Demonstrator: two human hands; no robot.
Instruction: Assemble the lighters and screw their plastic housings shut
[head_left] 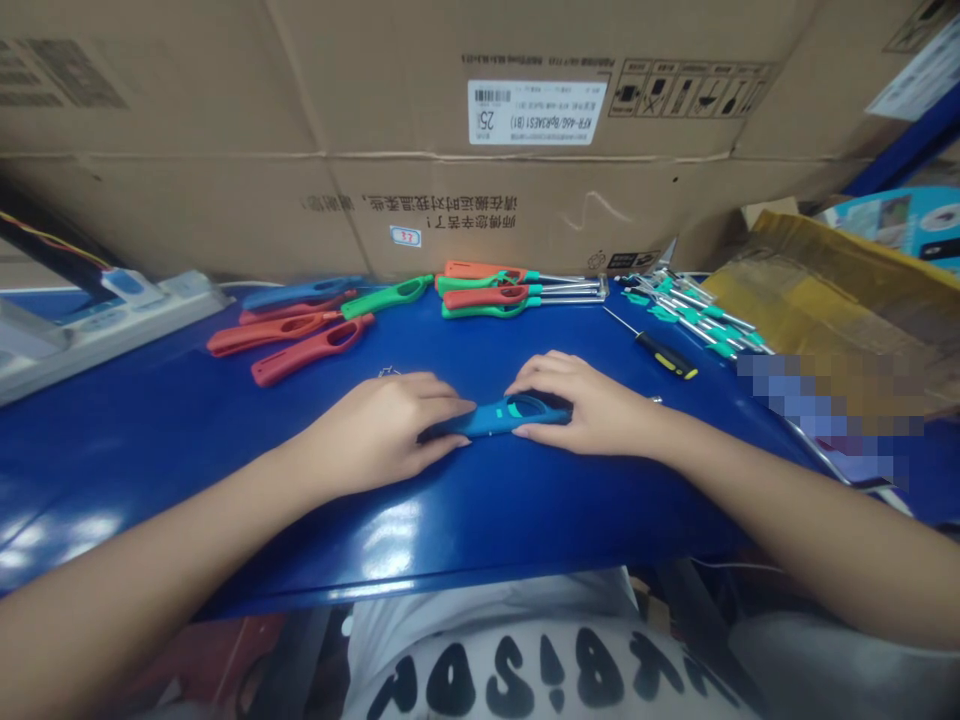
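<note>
Both hands grip a blue lighter body just above the blue table, in the middle of the head view. My left hand closes on its left end, thumb below and fingers above. At its right end, my right hand pinches around the looped trigger part, where a bit of green shows. The palm hides the far right end. Behind the hands lie several empty-looking lighter shells, among them a red one and a green one. Several lighters with metal tubes lie together at the back.
A cardboard box walls off the back. To the right lie a screwdriver, a pile of metal tubes with green parts and a yellow-taped package. A white power strip stands at the left.
</note>
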